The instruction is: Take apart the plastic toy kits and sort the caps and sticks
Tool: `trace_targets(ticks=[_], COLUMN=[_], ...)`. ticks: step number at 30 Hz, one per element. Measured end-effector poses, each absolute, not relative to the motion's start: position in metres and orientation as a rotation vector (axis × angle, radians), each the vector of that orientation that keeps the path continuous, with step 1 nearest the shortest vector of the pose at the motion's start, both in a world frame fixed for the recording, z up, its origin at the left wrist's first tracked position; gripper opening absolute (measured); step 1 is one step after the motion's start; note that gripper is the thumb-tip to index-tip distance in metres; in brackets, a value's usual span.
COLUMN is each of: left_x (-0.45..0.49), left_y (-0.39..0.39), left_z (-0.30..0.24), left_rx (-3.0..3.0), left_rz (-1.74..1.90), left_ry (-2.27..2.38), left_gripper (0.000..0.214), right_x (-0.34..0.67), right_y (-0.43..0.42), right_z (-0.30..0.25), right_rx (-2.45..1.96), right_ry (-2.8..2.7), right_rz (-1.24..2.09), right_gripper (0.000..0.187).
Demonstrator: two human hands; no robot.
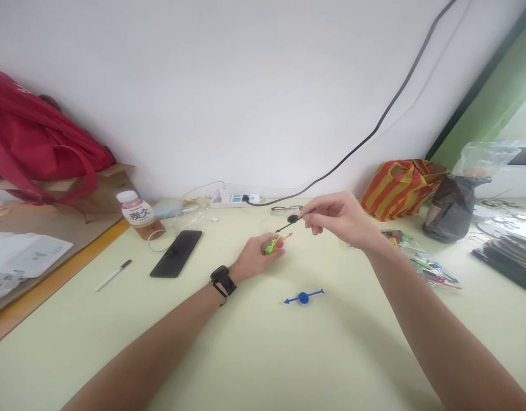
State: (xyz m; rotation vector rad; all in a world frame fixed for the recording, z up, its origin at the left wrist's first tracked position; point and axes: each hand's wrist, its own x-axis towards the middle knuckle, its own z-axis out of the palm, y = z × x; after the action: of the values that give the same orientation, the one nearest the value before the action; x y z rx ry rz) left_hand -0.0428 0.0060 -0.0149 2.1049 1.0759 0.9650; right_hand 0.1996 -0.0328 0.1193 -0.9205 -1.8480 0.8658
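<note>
My left hand (pixel 257 258) rests on the pale green table (pixel 246 354) with a black watch on the wrist. Its fingers are closed round small plastic pointer pieces, a green one (pixel 270 248) and a red arrow (pixel 287 236) sticking out. My right hand (pixel 338 218) hovers just above and to the right, pinching a thin black arrow-shaped pointer (pixel 291 220) by one end. The black pointer's tip hangs close over the pieces in my left hand. A blue pointer (pixel 303 297) lies flat on the table in front of both hands.
A black phone (pixel 176 253), a white pen (pixel 113 275) and a drink bottle (pixel 138 213) lie to the left. A power strip (pixel 235 199) and glasses (pixel 285 209) sit by the wall. Plastic bags of coloured pieces (pixel 432 269), a striped bag (pixel 400 187) and a grey bag (pixel 453 208) stand at right.
</note>
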Motion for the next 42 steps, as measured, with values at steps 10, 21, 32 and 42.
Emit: trace_targets(ticks=[10,21,32,42], left_x=[-0.043,-0.040,-0.040,-0.040], left_y=[0.007,-0.001,0.000,0.003], left_z=[-0.017,-0.010,-0.010,-0.016], left_rx=[2.057,2.037,2.118,2.098], left_rz=[0.957,0.886,0.834,0.861], left_ry=[0.980,0.972,0.997,1.005], left_gripper=[0.049,0.041,0.031,0.037], right_x=[0.196,0.182,0.167,0.162], right_y=[-0.030,-0.031,-0.031,-0.023], right_z=[0.114,0.105,0.095,0.082], right_rx=[-1.039,-1.147,-1.248,-1.353], right_ry=[-1.866,-2.179,-2.073,-1.985], right_rz=[0.738,0.330,0.348,0.465], right_gripper=[0.017,0.024,0.017,0.010])
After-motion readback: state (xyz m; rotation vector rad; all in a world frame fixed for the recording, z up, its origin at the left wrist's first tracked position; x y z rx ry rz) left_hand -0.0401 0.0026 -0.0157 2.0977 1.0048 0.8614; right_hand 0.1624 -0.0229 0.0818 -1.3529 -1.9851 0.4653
